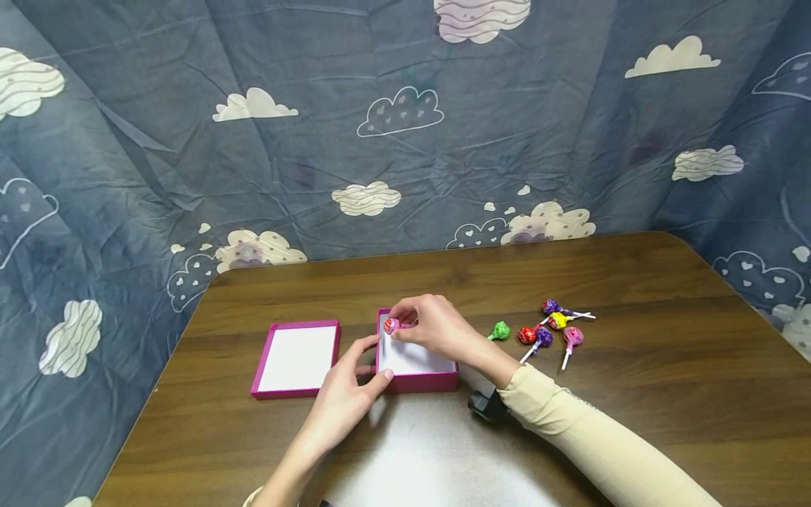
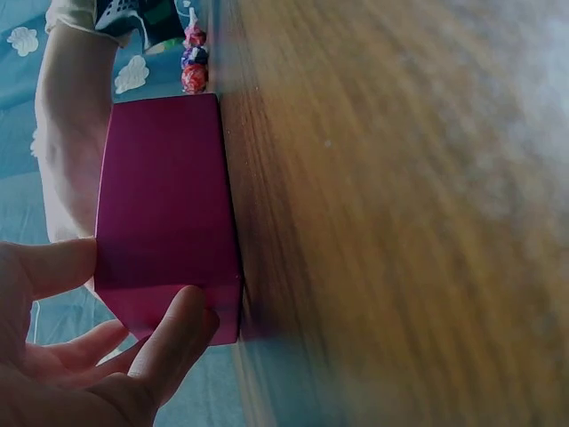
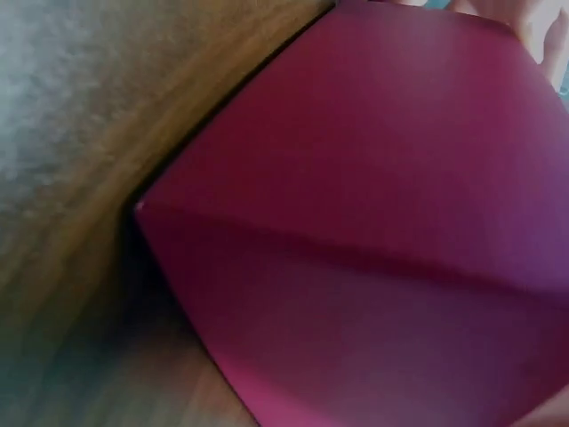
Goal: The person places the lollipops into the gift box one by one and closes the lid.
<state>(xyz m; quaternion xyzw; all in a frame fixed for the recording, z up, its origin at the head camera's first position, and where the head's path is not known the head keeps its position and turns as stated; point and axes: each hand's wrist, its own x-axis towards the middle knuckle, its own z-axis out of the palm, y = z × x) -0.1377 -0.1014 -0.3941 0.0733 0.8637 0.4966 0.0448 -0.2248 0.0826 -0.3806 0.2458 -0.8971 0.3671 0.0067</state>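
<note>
The right hand (image 1: 434, 325) pinches a lolly (image 1: 391, 325) by the far left corner of the box (image 1: 421, 382); whether it touches the bottom is hidden. The left hand (image 1: 345, 398) grips the box's near left corner. Best, I judge, to lay the lolly flat, loosen the pinch gently, and steady the box without squeezing it

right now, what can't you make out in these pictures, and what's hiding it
Head view: stick of the held lollipop, hidden by the fingers of the right hand.
Head view: part of the floor of the box, under that hand.
Head view: stick end of the green lollipop, behind the right arm.
Both wrist views: the box's inside, hidden by its outer walls.
</note>
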